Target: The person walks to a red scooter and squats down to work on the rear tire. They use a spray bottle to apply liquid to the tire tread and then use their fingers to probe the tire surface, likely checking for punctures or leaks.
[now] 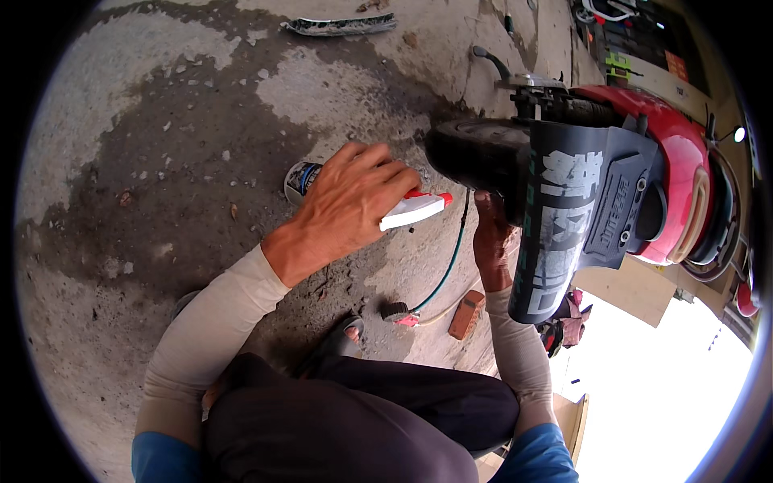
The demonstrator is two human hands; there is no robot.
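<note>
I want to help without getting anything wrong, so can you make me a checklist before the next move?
1. Bottle held: ok, in the left hand.
2. Nozzle turned away from the right hand: not ok, it seems to face that way.
3. Right hand's grip: cannot tell, partly hidden by the tyre.
4. Hose attached: cannot tell, its upper end is lost near the tyre.
5. Gloves on: not ok, both hands are bare.

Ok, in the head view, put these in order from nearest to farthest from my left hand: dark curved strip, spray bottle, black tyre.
From your left hand:
1. Spray bottle: held in it.
2. Black tyre: just to its right.
3. Dark curved strip: on the ground, far ahead.
</note>
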